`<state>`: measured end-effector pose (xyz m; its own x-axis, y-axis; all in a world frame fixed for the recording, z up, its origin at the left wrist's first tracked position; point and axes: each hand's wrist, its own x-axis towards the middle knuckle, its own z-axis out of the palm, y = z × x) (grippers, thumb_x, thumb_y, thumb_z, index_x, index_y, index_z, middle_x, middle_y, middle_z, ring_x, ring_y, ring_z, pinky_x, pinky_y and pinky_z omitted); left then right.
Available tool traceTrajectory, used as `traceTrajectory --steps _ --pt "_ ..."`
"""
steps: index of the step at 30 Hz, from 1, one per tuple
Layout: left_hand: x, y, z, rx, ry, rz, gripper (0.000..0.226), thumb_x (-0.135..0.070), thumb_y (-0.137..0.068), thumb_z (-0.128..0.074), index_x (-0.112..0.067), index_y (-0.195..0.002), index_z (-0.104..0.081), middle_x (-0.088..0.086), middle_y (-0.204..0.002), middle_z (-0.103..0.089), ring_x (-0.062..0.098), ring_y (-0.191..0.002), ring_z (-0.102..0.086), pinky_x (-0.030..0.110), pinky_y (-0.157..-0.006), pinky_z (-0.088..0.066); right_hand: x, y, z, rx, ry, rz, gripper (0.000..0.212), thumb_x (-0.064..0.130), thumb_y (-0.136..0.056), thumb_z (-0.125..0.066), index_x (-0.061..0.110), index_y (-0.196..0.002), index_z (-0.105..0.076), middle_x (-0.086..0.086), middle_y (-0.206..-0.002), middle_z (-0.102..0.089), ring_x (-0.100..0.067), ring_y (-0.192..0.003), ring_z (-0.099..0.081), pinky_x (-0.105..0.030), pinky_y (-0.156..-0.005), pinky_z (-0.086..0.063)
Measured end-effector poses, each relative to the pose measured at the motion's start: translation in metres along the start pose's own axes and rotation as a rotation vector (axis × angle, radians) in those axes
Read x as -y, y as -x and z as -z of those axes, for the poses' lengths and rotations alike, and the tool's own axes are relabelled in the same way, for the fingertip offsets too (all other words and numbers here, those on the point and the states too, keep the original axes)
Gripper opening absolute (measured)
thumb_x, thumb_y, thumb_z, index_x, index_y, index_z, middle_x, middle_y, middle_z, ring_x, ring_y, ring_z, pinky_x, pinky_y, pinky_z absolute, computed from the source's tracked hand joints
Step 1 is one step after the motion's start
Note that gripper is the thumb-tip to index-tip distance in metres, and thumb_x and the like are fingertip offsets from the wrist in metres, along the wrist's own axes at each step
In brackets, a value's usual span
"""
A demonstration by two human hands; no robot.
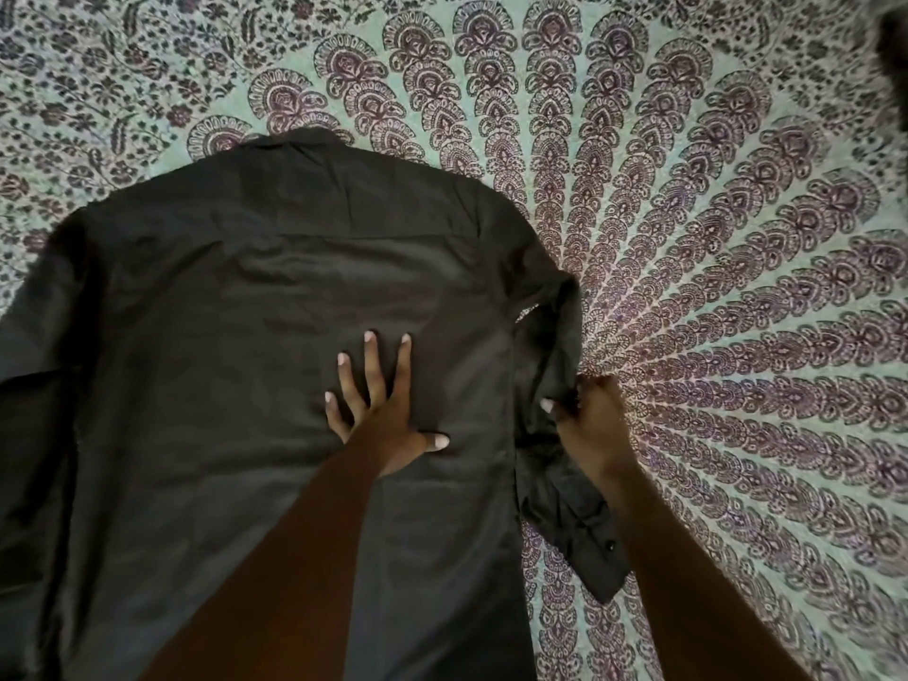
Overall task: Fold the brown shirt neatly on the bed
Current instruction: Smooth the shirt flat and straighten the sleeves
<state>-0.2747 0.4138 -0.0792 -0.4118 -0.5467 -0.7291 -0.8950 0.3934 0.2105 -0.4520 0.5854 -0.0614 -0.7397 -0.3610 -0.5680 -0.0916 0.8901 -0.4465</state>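
Spread flat on the brown shirt (236,336) lying back-up on the patterned bed (737,238), left hand (388,425) released, right hand (584,425) pinching the sleeve (555,356); soft, light, probably slippery cloth, best gripped at seams.

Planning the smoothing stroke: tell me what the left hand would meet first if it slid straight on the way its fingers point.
Only more brown shirt: the left hand lies flat, fingers pointing toward the collar, probably reached first.

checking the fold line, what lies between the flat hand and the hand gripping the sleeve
In the head view, only brown shirt fabric lies between the left hand and the right hand: the smooth back panel, then its side edge where the bunched sleeve begins.
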Motion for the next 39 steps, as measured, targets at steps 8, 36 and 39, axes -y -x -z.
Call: traceTrajectory --steps 8,36,39 --pt "-0.004 0.005 0.000 -0.071 -0.003 0.021 0.142 -0.069 -0.066 -0.083 -0.059 -0.146 0.033 -0.015 -0.150 0.057 0.031 -0.151 0.039 0.063 -0.124 0.004 0.004 0.019 0.083 -0.464 -0.050 0.190 0.014 0.018 -0.100 -0.063 0.009 -0.111 -0.059 -0.004 -0.073 -0.061 -0.017 -0.060 -0.059 -0.021 -0.053 -0.041" --pt "-0.314 0.006 -0.065 -0.012 1.926 0.139 0.043 0.010 -0.090 -0.066 -0.014 -0.123 -0.051 0.023 -0.128 -0.069 0.040 -0.114 -0.071 0.044 -0.061 -0.063 -0.136 -0.125 0.300 0.184 -0.006 0.331 0.032 0.023 -0.099 -0.067 0.026 -0.067 -0.065 0.011 -0.073 -0.060 -0.005 -0.072 -0.054 -0.030 -0.070 -0.040" --pt "-0.324 0.002 -0.067 -0.075 1.855 0.160 0.033 0.012 -0.090 -0.065 -0.019 -0.096 -0.054 0.027 -0.127 -0.067 0.044 -0.124 -0.065 0.051 -0.081 -0.062 -0.144 -0.130 0.319 0.293 0.157 0.390 0.026 0.046 -0.080 -0.085 0.024 -0.073 -0.074 0.010 -0.071 -0.067 -0.003 -0.070 -0.059 -0.027 -0.066 -0.044"
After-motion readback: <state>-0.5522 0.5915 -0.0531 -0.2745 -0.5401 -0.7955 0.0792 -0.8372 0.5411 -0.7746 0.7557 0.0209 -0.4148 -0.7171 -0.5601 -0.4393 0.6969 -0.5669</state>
